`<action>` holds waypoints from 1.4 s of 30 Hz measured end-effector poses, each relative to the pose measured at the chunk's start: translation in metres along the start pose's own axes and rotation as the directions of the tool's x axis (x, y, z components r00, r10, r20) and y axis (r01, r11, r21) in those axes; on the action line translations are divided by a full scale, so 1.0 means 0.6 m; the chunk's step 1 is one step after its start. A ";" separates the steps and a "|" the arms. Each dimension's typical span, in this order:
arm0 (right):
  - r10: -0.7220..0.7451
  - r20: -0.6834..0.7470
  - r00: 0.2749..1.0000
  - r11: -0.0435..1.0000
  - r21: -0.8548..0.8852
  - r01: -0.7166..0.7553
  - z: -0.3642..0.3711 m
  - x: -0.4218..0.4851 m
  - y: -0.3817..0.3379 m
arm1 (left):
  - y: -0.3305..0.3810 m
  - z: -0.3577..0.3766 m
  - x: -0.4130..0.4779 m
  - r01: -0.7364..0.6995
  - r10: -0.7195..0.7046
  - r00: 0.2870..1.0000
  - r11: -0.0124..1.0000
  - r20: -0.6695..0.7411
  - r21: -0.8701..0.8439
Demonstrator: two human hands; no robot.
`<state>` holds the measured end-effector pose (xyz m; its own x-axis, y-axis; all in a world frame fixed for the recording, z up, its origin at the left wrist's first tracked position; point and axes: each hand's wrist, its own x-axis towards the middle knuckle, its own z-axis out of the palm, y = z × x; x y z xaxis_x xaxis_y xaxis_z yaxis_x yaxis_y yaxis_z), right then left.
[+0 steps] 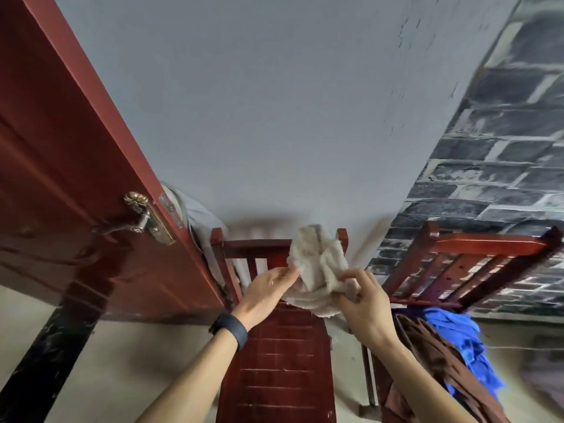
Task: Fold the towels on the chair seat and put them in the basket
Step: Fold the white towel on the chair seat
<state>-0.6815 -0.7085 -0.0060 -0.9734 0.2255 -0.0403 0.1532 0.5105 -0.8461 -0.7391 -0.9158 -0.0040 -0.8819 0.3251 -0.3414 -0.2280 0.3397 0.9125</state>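
A plain grey wall [274, 117] meets dark brick-pattern wallpaper [503, 178] on the right, and a red door [61, 178] with a brass handle [143, 215] stands on the left. Two red wooden chairs stand side by side. A brown towel [433, 355] and a blue towel [464, 340] lie heaped on the right chair [488, 245]. The cream towel [317, 264], crumpled terry, hangs above the slatted seat of the middle chair [283, 361] and hides part of its backrest. The right hand [366, 303] pinches the cream towel's lower right folds with curled fingers. The left hand [268, 293], with a dark wristband [229, 329] on its wrist, reaches nearly straight fingers to the towel's left edge. Whether it grips there, I cannot tell.
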 end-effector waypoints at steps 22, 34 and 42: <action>0.082 0.157 0.984 0.979 -0.196 -0.050 -0.092 -0.247 0.087 | 0.035 0.115 -0.161 -0.015 0.181 0.920 0.902 -0.348 0.430; 0.011 0.116 0.993 0.992 0.126 -0.025 -0.056 -0.214 -0.037 | 0.041 0.083 -0.201 -0.163 0.169 0.985 0.870 0.029 0.466; 0.305 -0.046 0.951 0.823 0.515 -0.239 -0.089 -0.174 -0.038 | 0.040 0.029 -0.200 -0.167 0.275 0.941 0.883 -0.195 0.439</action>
<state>-0.5745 -0.6992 0.0456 -0.8716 0.4081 -0.2715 0.2708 -0.0607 -0.9607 -0.6314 -0.9311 0.0550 -0.9736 0.2269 -0.0267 0.1265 0.6329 0.7638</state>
